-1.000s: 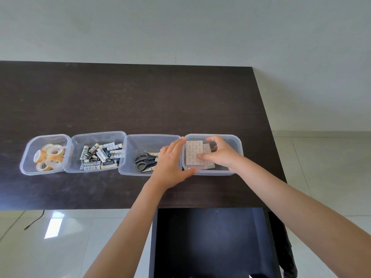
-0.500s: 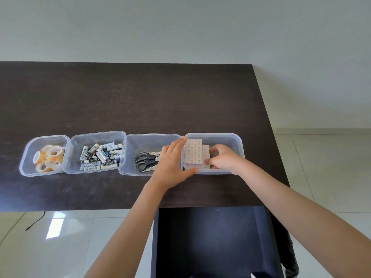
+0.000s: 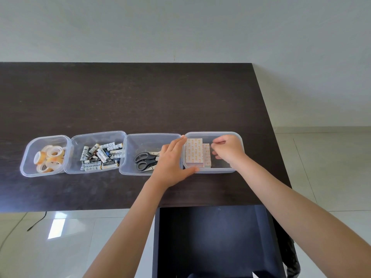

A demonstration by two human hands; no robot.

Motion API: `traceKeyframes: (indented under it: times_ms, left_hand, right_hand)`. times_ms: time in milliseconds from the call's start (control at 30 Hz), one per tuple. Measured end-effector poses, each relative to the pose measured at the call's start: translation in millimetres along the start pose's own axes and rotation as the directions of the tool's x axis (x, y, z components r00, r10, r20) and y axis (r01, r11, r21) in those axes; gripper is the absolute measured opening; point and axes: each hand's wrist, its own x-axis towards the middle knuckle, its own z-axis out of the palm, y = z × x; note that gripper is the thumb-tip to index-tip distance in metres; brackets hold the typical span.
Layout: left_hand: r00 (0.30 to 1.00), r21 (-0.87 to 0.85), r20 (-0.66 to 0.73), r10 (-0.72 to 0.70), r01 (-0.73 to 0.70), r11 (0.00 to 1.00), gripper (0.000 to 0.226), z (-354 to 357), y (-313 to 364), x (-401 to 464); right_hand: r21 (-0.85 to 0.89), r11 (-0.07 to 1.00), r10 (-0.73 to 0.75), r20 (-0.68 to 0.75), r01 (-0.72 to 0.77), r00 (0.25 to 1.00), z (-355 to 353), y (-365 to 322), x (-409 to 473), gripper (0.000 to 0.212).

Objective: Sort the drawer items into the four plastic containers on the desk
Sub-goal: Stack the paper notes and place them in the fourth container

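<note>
Dark wood-grain desk (image 3: pixel 128 101) stands against a plain pale wall, with four clear, round-cornered plastic containers in a row near its front edge. From the left they hold glossy tape rolls (image 3: pixel 48 158), a heap of batteries (image 3: pixel 101 155), black-handled scissors (image 3: pixel 146 161), and flat white sticker sheets (image 3: pixel 194 153) printed with orange marks. The left hand (image 3: pixel 172 163) lies with fingers straight along the left wall of the rightmost container (image 3: pixel 239 137), thumb at its near rim. The right hand (image 3: pixel 227 150) reaches inside, fingers curled; whether they pinch anything cannot be told. An open dark drawer (image 3: pixel 212 239) sits below.
</note>
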Motion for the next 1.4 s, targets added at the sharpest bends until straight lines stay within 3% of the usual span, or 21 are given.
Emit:
traceKeyframes:
  times_ms: [100,167,400,600,767,967,1100,1400]
  left_hand:
    - [1.0,0.004,0.001,0.002,-0.002,1.0,0.092,0,-1,1]
    - [1.0,0.007,-0.001,0.008,-0.008,1.0,0.093,1,-3,1]
    - [1.0,-0.001,-0.005,0.009,-0.009,1.0,0.091,2,-3,2]
    - [1.0,-0.017,-0.004,-0.001,0.001,1.0,0.09,1,-3,1]
    - [1.0,-0.001,0.001,-0.007,0.007,1.0,0.092,2,-3,2]
    - [1.0,0.002,0.008,-0.015,0.015,1.0,0.093,2,-3,2]
    - [1.0,-0.004,-0.001,-0.013,0.013,1.0,0.093,3,-4,2]
    - [1.0,-0.015,-0.014,0.006,-0.006,1.0,0.09,2,-2,1]
  right_hand:
    - [-0.008,0.998,0.064,0.141,-0.064,0.988,7,-7,-1,0.013]
    - [-0.057,0.998,0.024,0.205,-0.013,0.978,13,-10,-4,0.016]
    - [-0.007,0.999,-0.046,0.237,0.049,0.97,8,-6,-2,0.025]
    - [-0.017,0.987,-0.147,0.318,0.161,0.937,10,-14,-10,0.059]
    - [-0.061,0.974,-0.183,0.36,0.219,0.915,7,-13,-11,0.05]
    - [-0.115,0.946,-0.268,0.257,0.304,0.929,6,-6,-11,0.05]
    - [-0.166,0.905,-0.33,0.308,0.392,0.893,13,-2,-13,0.056]
    - [-0.18,0.9,-0.347,0.254,0.397,0.903,22,-5,-11,0.053]
